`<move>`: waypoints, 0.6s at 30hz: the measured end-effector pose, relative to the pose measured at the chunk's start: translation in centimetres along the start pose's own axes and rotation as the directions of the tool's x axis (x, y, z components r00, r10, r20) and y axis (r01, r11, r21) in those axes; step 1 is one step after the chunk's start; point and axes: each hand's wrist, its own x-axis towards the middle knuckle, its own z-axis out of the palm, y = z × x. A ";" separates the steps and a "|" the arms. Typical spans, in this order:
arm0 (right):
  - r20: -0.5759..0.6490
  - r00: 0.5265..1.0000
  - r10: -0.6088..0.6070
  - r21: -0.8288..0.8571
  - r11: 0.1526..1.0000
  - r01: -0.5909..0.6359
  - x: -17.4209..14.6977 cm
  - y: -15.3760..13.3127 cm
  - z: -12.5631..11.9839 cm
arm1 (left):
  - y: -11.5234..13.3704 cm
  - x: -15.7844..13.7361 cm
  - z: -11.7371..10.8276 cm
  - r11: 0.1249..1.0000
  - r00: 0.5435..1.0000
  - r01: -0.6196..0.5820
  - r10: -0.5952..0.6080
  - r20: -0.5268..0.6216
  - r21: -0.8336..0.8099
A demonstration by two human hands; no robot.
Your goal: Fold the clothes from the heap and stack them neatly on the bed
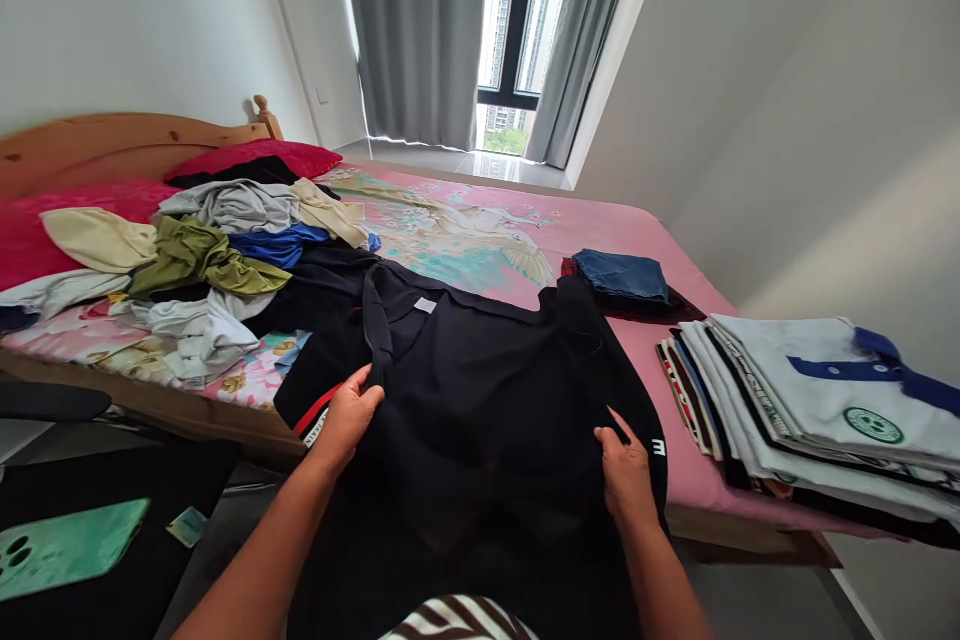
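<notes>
A black garment (487, 390), which looks like a jacket, is spread out in front of me. Its far part rests on the bed and its near part hangs over the bed's front edge. A white label (425, 305) shows inside its neck. My left hand (354, 420) is closed on the garment's left edge, beside a sleeve with a red and white stripe (321, 412). On the other side, my right hand (624, 472) pinches the black cloth between thumb and fingers, near white lettering (658, 447). The cloth sags between both hands.
Loose, rumpled clothes (217, 250) are heaped on the bed's left. Folded jeans (621, 276) lie right of the garment, and a stack of folded shirts (810, 410) stands at the bed's right corner. A green phone (71, 545) lies on a black surface at lower left.
</notes>
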 end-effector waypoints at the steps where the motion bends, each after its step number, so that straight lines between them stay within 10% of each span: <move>1: 0.044 0.996 -0.076 -0.016 0.997 0.077 -0.6 -1.2 -0.9 | 1.4 -0.8 0.3 0.995 0.998 -0.061 0.058 0.038 0.080; 3: 0.297 0.932 -0.206 -0.110 0.963 0.247 -2.6 -3.2 -2.4 | 3.2 -3.3 1.1 0.927 0.961 -0.236 0.179 0.211 0.290; 6: 0.750 0.655 -0.093 -0.266 0.864 0.427 -6.7 -4.2 -3.7 | 2.9 -8.6 2.4 0.722 0.755 -0.530 0.163 0.635 0.445; 11: 0.943 0.255 0.214 -0.318 0.804 0.502 -11.1 -2.8 -3.7 | 0.0 -14.2 3.1 0.564 0.438 -0.693 -0.166 0.884 0.449; 18: 0.893 0.322 0.313 -0.423 0.828 0.369 -11.7 -3.6 -4.1 | 1.1 -13.3 2.5 0.645 0.282 -0.672 -0.231 0.931 0.364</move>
